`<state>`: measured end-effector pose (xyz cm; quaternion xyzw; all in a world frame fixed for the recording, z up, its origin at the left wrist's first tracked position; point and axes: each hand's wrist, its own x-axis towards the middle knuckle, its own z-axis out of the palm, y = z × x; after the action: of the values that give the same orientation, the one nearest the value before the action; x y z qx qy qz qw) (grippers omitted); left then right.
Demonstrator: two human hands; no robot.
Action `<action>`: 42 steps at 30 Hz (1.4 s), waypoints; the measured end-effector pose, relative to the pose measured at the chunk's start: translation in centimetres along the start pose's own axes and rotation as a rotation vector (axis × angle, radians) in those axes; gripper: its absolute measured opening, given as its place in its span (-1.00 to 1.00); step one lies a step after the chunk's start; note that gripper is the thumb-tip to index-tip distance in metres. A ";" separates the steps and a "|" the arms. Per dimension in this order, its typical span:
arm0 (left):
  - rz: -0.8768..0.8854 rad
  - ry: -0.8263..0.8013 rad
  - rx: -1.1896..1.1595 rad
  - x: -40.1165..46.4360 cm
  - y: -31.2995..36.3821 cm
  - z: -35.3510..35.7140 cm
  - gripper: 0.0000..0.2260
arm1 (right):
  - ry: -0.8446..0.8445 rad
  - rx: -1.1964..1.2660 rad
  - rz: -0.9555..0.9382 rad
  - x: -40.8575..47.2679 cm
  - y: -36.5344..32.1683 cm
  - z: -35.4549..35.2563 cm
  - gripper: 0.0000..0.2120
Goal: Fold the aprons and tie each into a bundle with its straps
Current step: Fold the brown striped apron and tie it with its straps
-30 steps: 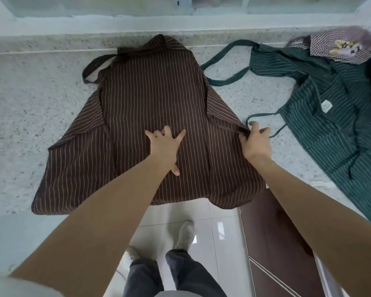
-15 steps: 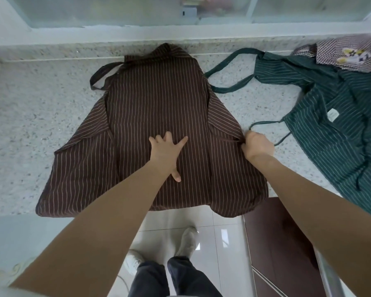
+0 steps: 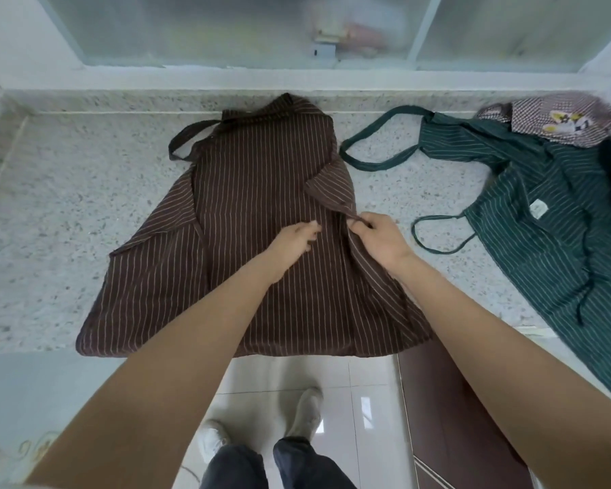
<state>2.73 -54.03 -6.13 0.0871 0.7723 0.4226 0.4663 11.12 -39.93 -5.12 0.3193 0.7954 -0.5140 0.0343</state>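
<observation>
On the speckled tabletop [image 3: 67, 213], centre of view, the brown striped apron [image 3: 247, 220] is lying spread flat, bib end pointing away toward the frosted window [image 3: 226, 26], hem hanging just over the near edge. Long axis is running near-to-far, stripes following it. Its neck loop [image 3: 184, 139] is sticking out at the far left of the bib. Right hand [image 3: 381, 241] is pinching the right side flap at the waist corner, thumb and fingers curled tight on the cloth; grip is closed on fabric, and the flap is lying in over the middle panel, probably to narrow the apron lengthwise. Left hand [image 3: 291, 241] is resting on the middle panel just beside it, fingers bent at the tips and nothing visibly pinched, likely pinning the body so the fold isn't dragging it sideways. Left flap is lying out flat, so I'd judge this an early fold, no strap tying yet. Right of it, well apart, the green striped apron [image 3: 551, 220] is lying crumpled, straps looping loose toward the brown one. At the far right corner a checked cloth [image 3: 558, 118] is sitting on top of the green one.
</observation>
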 end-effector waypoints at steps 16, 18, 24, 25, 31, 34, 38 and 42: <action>0.286 0.323 0.363 -2.8 -6.3 -17.3 -0.68 | -0.154 0.281 0.127 -1.2 -13.6 13.5 -0.50; 0.215 0.268 0.691 -1.6 -9.4 -20.1 -0.70 | -0.142 0.277 0.162 -0.8 -14.3 15.9 -0.56; 0.083 0.036 1.039 0.7 -13.1 -24.1 -0.53 | -0.056 0.305 0.235 0.6 -15.5 21.6 -0.81; 0.119 0.039 1.046 1.0 -13.1 -24.2 -0.52 | -0.030 0.296 0.229 0.8 -15.6 21.9 -0.83; 0.365 0.209 0.364 -0.5 -10.4 -27.2 -0.63 | 0.116 0.269 0.177 1.7 -16.3 23.3 -0.77; 0.268 0.337 -0.117 -0.9 -10.4 -30.1 -0.65 | 0.119 0.269 0.166 1.6 -16.8 23.8 -0.73; 0.013 0.359 -0.165 0.2 -13.9 -32.5 -0.57 | 0.118 0.222 0.196 1.8 -17.3 24.9 -0.65; 0.028 0.498 0.292 -0.1 -15.9 -33.1 -0.46 | 0.145 0.132 0.257 2.2 -17.0 26.4 -0.58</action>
<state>-19.39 -83.00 -10.89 0.0575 0.9144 0.3219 0.2388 -7.08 -65.62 -4.85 0.4563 0.7128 -0.5322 0.0213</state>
